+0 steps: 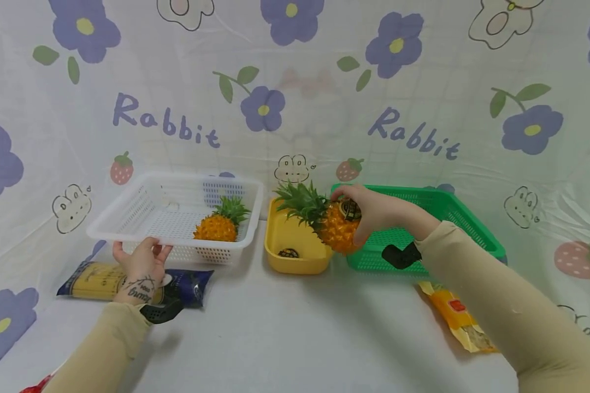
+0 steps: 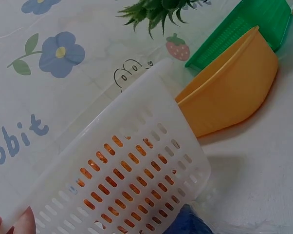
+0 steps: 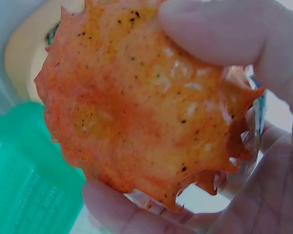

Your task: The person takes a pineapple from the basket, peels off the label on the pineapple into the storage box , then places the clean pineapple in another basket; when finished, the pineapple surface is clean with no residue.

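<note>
My right hand (image 1: 369, 210) grips an orange pineapple (image 1: 338, 232) by its body, over the gap between the yellow basket (image 1: 300, 267) and the green basket (image 1: 373, 261). Its leafy crown points left, above the yellow basket. A dark, gold-patterned label shows near the fingers. In the right wrist view, thumb and fingers wrap the spiky fruit (image 3: 122, 107). My left hand (image 1: 140, 267) holds the front rim of the white basket (image 1: 216, 244). Inside that basket lies a second pineapple (image 1: 217, 228), its orange visible through the slots in the left wrist view.
A blue-and-yellow packet (image 1: 93, 281) lies beneath my left hand, in front of the white basket. An orange-yellow packet (image 1: 454, 314) is partly covered by my right forearm. A small dark oval piece (image 1: 288, 252) sits inside the yellow basket. Behind everything hangs a patterned cloth (image 1: 305, 142).
</note>
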`<state>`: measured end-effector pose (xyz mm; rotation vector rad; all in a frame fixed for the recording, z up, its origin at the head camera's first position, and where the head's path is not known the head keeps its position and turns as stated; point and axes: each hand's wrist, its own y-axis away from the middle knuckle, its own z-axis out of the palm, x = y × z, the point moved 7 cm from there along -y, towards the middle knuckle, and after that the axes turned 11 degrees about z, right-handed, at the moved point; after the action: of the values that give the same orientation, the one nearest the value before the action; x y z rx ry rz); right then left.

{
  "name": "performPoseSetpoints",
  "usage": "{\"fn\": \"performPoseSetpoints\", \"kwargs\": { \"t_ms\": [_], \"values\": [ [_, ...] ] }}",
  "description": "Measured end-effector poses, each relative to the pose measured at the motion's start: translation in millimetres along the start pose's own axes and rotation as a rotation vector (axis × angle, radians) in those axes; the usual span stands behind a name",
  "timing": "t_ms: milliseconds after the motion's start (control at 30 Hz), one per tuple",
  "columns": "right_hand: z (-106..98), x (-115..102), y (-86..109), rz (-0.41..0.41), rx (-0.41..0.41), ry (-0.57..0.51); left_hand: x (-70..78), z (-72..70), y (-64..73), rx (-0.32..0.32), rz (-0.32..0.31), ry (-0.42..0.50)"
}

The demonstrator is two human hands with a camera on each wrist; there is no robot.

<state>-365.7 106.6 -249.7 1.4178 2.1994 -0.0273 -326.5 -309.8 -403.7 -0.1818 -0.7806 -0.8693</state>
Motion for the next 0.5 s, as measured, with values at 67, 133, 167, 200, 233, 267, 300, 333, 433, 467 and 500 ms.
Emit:
{"fn": "performPoseSetpoints", "kwargs": {
  "t_ms": [67,133,167,200,233,267,300,333,433,467,500],
  "values": [
    [8,-7,4.9,-0.026,-0.005,0.030,0.3,0.0,0.4,-0.003,0.002,0.000],
    [16,-14,10.3,-0.054,-0.010,0.055,0.2,0.2,0.5,-0.008,0.001,0.005],
    [20,-17,13.0,-0.064,-0.015,0.062,0.2,0.2,0.7,-0.009,-0.001,0.007],
    [24,-21,15.7,-0.077,-0.022,0.069,0.2,0.2,0.9,-0.010,-0.001,0.006],
    [28,-24,18.3,-0.091,-0.028,0.075,0.2,0.2,1.1,-0.011,-0.002,0.005],
    [32,-28,20.8,-0.114,-0.035,0.082,0.2,0.3,1.2,-0.013,-0.004,0.003],
    [36,-31,23.3,-0.134,-0.039,0.095,0.2,0.3,1.4,-0.014,-0.005,0.001],
    [40,-34,25.6,-0.153,-0.045,0.110,0.2,0.3,1.4,-0.015,-0.006,0.000],
    [52,-42,31.5,-0.205,-0.063,0.163,0.2,0.6,1.2,-0.023,-0.013,0.001],
    [56,-44,33.3,-0.224,-0.066,0.185,0.3,0.6,1.1,-0.025,-0.015,0.004],
    [60,-45,34.4,-0.237,-0.070,0.207,0.6,0.6,1.1,-0.026,-0.018,0.008]
  ]
}}
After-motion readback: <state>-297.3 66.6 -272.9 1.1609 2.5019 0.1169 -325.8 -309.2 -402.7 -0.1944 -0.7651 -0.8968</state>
